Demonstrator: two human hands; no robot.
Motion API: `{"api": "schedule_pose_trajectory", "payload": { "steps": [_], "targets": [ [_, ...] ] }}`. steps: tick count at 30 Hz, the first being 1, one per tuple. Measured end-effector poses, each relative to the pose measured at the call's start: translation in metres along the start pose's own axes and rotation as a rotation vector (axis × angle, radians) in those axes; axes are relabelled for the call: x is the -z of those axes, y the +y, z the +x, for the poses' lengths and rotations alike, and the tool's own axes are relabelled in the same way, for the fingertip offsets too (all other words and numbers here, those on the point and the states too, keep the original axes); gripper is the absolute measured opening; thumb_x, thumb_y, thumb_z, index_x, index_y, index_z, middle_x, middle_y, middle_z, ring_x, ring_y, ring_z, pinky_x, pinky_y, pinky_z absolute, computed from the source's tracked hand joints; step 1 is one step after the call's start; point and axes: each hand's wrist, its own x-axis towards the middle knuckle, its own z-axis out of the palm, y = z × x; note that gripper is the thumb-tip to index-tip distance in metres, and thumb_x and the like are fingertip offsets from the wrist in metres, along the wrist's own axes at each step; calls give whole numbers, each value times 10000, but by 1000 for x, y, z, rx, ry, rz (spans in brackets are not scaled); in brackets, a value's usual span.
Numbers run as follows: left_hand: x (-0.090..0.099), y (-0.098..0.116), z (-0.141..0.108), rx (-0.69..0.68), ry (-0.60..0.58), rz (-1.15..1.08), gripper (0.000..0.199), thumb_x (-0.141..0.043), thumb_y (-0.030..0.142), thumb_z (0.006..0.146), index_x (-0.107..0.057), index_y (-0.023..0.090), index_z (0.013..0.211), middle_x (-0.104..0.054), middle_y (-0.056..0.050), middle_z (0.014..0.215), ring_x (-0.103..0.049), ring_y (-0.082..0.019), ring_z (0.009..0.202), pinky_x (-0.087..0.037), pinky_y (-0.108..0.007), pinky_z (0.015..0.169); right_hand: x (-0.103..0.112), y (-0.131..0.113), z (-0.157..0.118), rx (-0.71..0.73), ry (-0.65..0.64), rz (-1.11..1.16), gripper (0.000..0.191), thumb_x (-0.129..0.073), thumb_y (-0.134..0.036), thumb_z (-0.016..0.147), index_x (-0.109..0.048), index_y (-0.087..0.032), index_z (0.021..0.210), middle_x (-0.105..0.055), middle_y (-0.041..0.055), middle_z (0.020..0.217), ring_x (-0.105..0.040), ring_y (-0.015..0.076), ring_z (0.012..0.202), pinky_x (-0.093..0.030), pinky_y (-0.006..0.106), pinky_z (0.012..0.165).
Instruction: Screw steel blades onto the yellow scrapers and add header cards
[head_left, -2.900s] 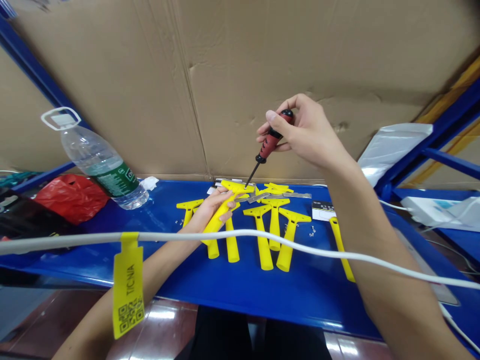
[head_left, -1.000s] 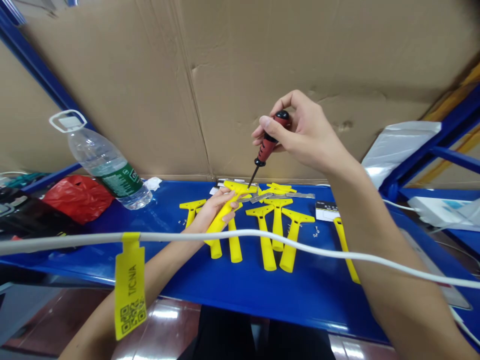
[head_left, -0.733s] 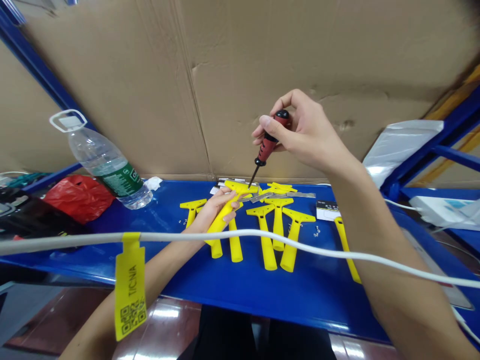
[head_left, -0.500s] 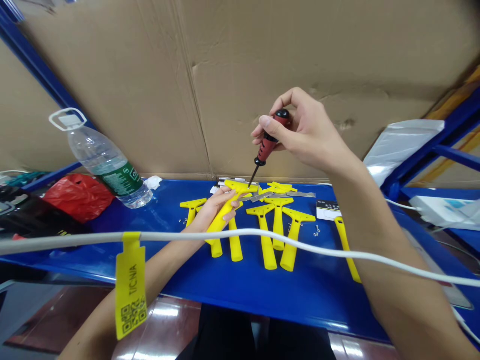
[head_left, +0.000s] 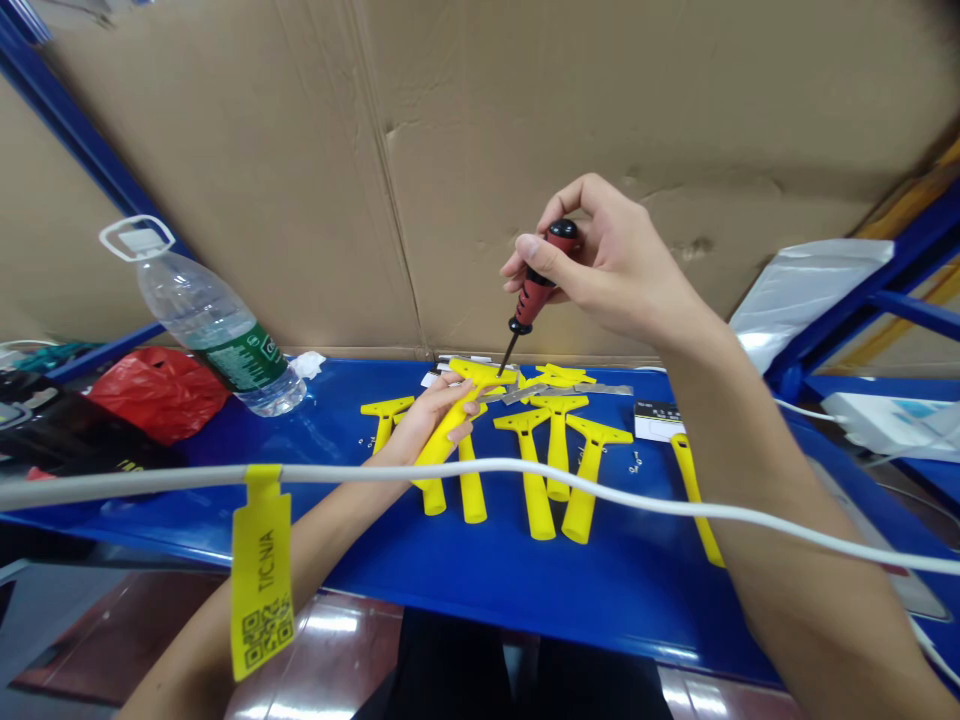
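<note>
Over the far half of a blue tabletop, the left hand has its thumb and fingers wrapped around the grip of a yellow T-shaped scraper handle, which is raised at a slant with its wide head pointing away from the person. The right hand, higher up, pinches the upper part of a red and black screwdriver between thumb and fingers, with no slack in the hold. The screwdriver's shaft slopes down to the left, and its tip appears to touch the right end of the raised head; whether it sits in a screw is too small to tell. Below and beside the held piece lie more yellow scraper handles, heads mostly toward the back, and flat metal strips rest among those at the rear. Loose small screws lie to the right, near a black-and-white printed card and one more yellow handle partly hidden by the right forearm. A white cable with a yellow tag crosses in front. At the left, a large clear bottle leans beside a red plastic bag.
</note>
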Motion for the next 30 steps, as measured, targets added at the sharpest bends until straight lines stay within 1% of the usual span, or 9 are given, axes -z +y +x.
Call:
{"api": "schedule_pose_trajectory", "payload": {
  "steps": [4, 7, 9, 11, 16, 19, 24, 28, 30],
  "targets": [
    [-1, 0, -1, -15, -8, 35, 342, -904, 166, 912, -595, 199, 1057, -689, -19, 975, -603, -73, 619, -336, -161, 408, 1, 1, 1, 25, -6, 6, 428, -886, -701, 926, -597, -397, 1011, -864, -19, 1025, -840, 305, 1039, -735, 546, 871],
    [-3, 0, -3, -20, -23, 79, 355, -907, 209, 930, -596, 195, 1099, -681, -3, 951, -581, -63, 583, -357, -167, 407, 1, 5, 5, 65, -8, 27, 476, -912, -721, 886, -594, -384, 994, -856, -16, 982, -837, 300, 978, -738, 511, 774],
    [-5, 0, -3, -32, -26, 88, 370, -916, 211, 924, -587, 194, 1092, -684, -2, 952, -586, -61, 586, -369, -166, 408, 1, 7, 7, 97, -10, 49, 512, -940, -730, 848, -597, -377, 990, -850, -16, 954, -832, 298, 939, -732, 487, 697],
    [-7, -1, -4, -49, -23, 91, 377, -924, 211, 916, -583, 193, 1077, -697, -11, 974, -597, -61, 598, -369, -163, 404, 2, 9, 8, 121, -10, 56, 513, -952, -721, 839, -607, -374, 993, -847, -21, 946, -825, 284, 900, -723, 463, 657],
    [-9, -3, -4, -75, -15, 110, 352, -918, 214, 914, -604, 189, 1073, -692, -22, 971, -614, -71, 626, -353, -155, 385, 3, 15, 11, 152, 40, -4, 412, -896, -646, 947, -631, -334, 995, -838, -3, 945, -813, 249, 804, -706, 430, 662],
    [-10, -3, -4, -73, -10, 114, 350, -914, 208, 914, -601, 191, 1069, -687, -22, 973, -615, -70, 628, -357, -150, 381, 4, 18, 13, 167, 79, -24, 388, -873, -613, 985, -635, -306, 976, -828, 7, 912, -802, 233, 762, -690, 407, 660],
    [-11, -1, -6, -61, -1, 114, 353, -914, 207, 915, -604, 193, 1084, -674, -17, 970, -615, -72, 622, -389, -154, 382, 4, 20, 15, 161, 97, -33, 404, -886, -642, 960, -652, -313, 966, -836, 10, 916, -808, 252, 781, -686, 433, 660],
    [-11, -3, -5, -59, 10, 87, 334, -898, 172, 909, -620, 186, 1092, -693, -37, 1008, -634, -79, 649, -385, -143, 380, 4, 20, 15, 174, 66, -36, 445, -891, -707, 920, -670, -323, 953, -834, 12, 935, -813, 266, 805, -707, 461, 666],
    [-9, -4, -5, -53, 13, 79, 333, -902, 173, 904, -613, 190, 1068, -688, -29, 963, -627, -82, 629, -387, -141, 383, 3, 20, 14, 184, 34, -35, 470, -892, -739, 898, -675, -324, 939, -825, 12, 924, -809, 261, 791, -711, 459, 662]
  ]
}}
